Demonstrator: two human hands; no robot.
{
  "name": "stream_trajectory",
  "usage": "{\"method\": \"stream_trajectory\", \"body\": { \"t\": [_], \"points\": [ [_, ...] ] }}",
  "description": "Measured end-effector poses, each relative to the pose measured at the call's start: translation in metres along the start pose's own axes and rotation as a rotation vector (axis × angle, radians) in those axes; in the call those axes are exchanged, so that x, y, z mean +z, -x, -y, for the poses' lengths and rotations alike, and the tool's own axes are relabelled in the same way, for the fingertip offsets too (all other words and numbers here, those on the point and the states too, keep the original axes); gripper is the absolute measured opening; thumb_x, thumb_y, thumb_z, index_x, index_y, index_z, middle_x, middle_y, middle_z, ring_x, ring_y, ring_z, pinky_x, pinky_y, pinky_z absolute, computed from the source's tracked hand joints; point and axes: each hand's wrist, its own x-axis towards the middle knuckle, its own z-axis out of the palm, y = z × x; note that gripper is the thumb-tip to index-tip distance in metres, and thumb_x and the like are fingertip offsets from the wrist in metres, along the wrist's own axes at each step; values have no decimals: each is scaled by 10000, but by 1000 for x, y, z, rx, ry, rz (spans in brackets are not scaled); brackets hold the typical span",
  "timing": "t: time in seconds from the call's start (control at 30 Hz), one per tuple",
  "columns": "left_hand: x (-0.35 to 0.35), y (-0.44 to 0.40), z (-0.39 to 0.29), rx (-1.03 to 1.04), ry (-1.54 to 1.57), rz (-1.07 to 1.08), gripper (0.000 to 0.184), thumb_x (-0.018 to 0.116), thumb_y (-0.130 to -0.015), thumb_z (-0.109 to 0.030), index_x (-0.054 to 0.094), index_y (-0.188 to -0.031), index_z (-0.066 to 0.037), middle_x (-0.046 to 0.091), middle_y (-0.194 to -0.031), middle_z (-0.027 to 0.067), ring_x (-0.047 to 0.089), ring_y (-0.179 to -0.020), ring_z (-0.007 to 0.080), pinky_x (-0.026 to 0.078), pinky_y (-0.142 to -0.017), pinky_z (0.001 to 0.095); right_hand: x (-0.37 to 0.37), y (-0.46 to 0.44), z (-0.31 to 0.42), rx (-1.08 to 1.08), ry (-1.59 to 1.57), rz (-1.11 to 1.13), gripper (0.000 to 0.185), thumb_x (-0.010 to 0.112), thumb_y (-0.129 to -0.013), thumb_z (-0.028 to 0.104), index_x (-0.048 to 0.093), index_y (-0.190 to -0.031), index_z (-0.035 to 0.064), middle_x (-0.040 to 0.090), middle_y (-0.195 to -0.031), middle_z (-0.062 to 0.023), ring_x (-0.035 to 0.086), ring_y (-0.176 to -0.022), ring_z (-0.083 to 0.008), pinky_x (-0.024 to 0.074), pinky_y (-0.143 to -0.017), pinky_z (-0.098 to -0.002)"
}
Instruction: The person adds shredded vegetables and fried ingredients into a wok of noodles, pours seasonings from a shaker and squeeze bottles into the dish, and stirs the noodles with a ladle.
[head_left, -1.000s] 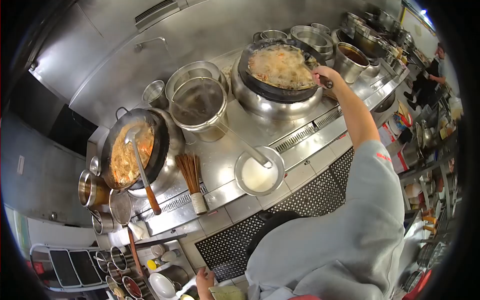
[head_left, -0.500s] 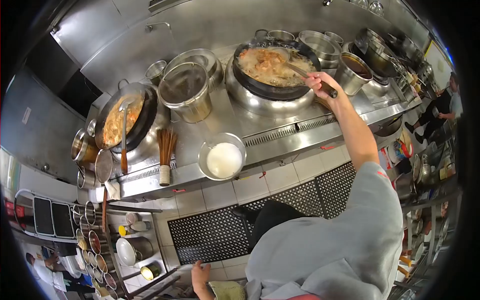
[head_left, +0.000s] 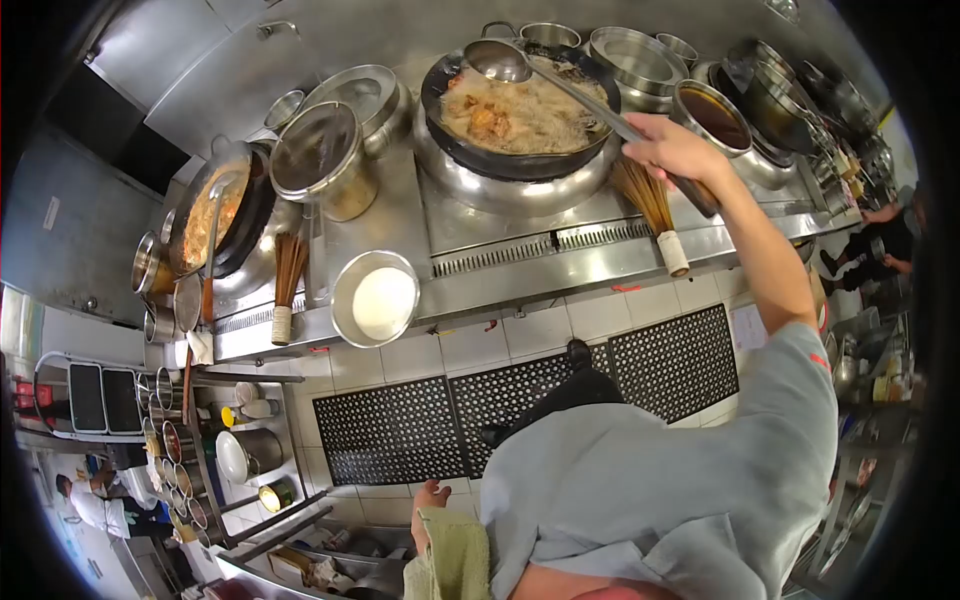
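Note:
My right hand [head_left: 682,150] is closed around the handle of a long metal ladle [head_left: 498,62]. The ladle's bowl hangs over the far rim of a black wok [head_left: 520,166]. Inside the wok, pale bubbling liquid [head_left: 540,110] surrounds browned pieces of food [head_left: 488,122]. Below my right hand, a bamboo brush [head_left: 648,205] lies on the counter with its wrapped handle past the edge. My left hand [head_left: 430,497] hangs low by my side, fingers loosely apart and holding nothing, beside a green towel [head_left: 450,550].
On the left, a second wok [head_left: 255,215] holds orange food and another ladle [head_left: 212,225]. A strainer pot [head_left: 345,190], a bowl of white contents [head_left: 340,310] and another brush [head_left: 285,285] stand nearby. A pot of dark liquid [head_left: 740,148] is at right. Other people [head_left: 105,505] are in the background.
The ladle has come up out of the wok's contents to its far rim. My right hand has shifted right along with it, and the view has turned.

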Motion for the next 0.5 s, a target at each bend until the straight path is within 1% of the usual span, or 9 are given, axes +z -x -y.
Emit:
{"method": "stream_trajectory", "body": {
  "t": [0.03,0.07,0.1,0.17,0.23,0.37,0.43,0.47,0.5],
  "points": [
    [15,2,-14,-41,17,-19,551,753,-739,-385,637,-1180,-75,691,-1068,125,659,-1001,306,511,-859,414,-10,3,-6,-38,97,34,292,549,-924,118,499,-1186,-2,456,-564,11,447,-404,-83,397,-365,-244],
    [28,9,-31,-58,145,-38,551,759,-732,-383,639,-1175,-78,693,-1050,115,662,-984,304,513,-845,410,-17,7,-8,-8,91,82,439,547,-916,86,430,-1331,0,463,-558,-8,464,-394,-102,413,-368,-265],
    [41,16,-49,-73,274,-60,552,764,-724,-382,641,-1170,-81,695,-1033,104,664,-967,303,515,-832,407,-26,2,-17,-5,94,104,439,547,-916,86,430,-1331,0,463,-558,-8,464,-394,-102,413,-368,-265],
    [78,-21,-60,24,1,60,515,751,-740,-366,642,-1154,-81,699,-981,110,671,-937,293,518,-816,387,-39,-12,-38,66,198,251,570,549,-912,81,348,-1444,58,486,-640,2,479,-423,-90,438,-368,-256],
    [104,-43,-86,114,67,184,440,723,-781,-294,636,-1137,-50,703,-946,126,678,-912,278,523,-806,359,-37,-42,-58,34,263,262,584,553,-906,78,338,-1449,54,504,-628,-30,489,-412,-114,432,-374,-280],
    [126,-44,-132,203,262,172,370,694,-816,-223,628,-1116,-16,703,-915,135,678,-873,258,524,-794,348,-57,-91,-73,-17,285,168,548,557,-906,89,365,-1416,35,515,-625,-68,480,-388,-140,420,-375,-301],
    [123,-32,-154,227,140,23,304,655,-809,-213,661,-1072,-59,700,-861,169,679,-869,351,535,-736,413,-67,-104,-72,-101,299,-22,491,557,-910,101,402,-1366,5,492,-590,-53,475,-383,-139,418,-367,-299],
    [136,-47,-139,208,167,102,367,709,-816,-215,630,-1103,0,709,-913,107,667,-860,207,509,-780,318,-74,-115,-74,-85,262,-27,467,554,-916,116,416,-1341,-21,492,-608,-50,465,-381,-131,416,-358,-290],
    [143,-59,-133,207,159,103,367,709,-816,-215,630,-1103,0,709,-913,107,667,-860,207,509,-780,318,-78,-124,-76,-80,256,-29,467,554,-916,116,416,-1341,-21,492,-608,-50,465,-381,-131,416,-358,-290]
  ]
}}
